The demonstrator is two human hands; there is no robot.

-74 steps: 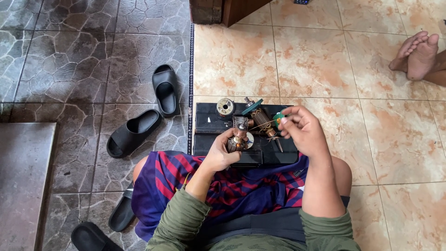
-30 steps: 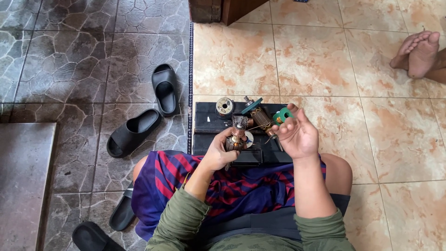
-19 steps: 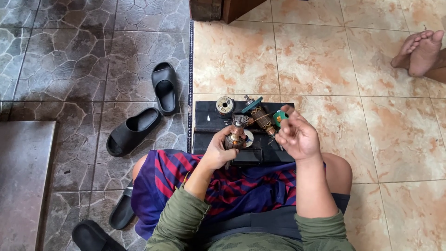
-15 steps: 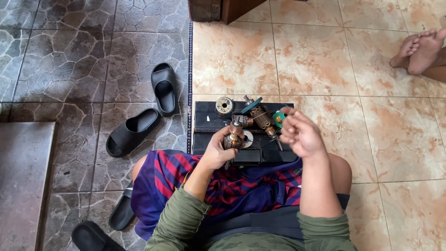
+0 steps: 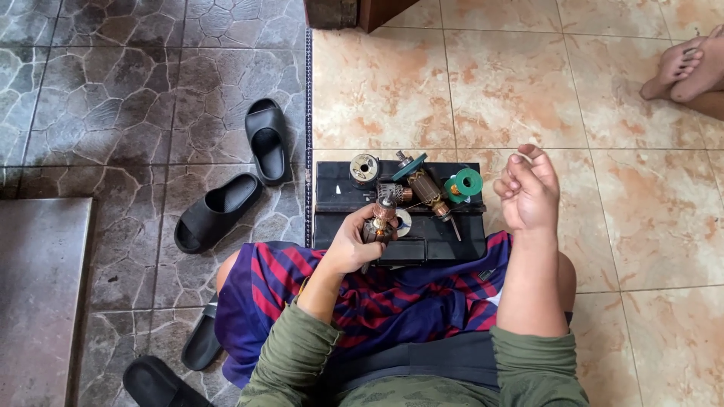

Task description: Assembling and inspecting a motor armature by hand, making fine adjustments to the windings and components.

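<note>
I sit on the floor with a black tray [image 5: 452, 241] in front of my knees. My left hand [image 5: 348, 245] grips a copper-wound motor armature [image 5: 379, 220] upright over the tray's near side. My right hand [image 5: 528, 188] hovers just right of the tray, fingers pinched together; nothing I can make out is between them. On the tray lie a second armature [image 5: 426, 188], a green spool [image 5: 467, 182], a small silver spool [image 5: 365, 167] and a teal-handled tool [image 5: 411, 161].
Two black sandals [image 5: 268, 139] [image 5: 215, 211] lie on the dark stone floor to the left, and two more sandals [image 5: 200, 343] [image 5: 154, 380] by my left leg. Another person's bare feet [image 5: 686, 68] rest at the top right. A grey slab [image 5: 38, 301] is at the left edge.
My right hand has drawn away from the green spool and armature, moving right off the tray. My left hand keeps the armature in the same spot.
</note>
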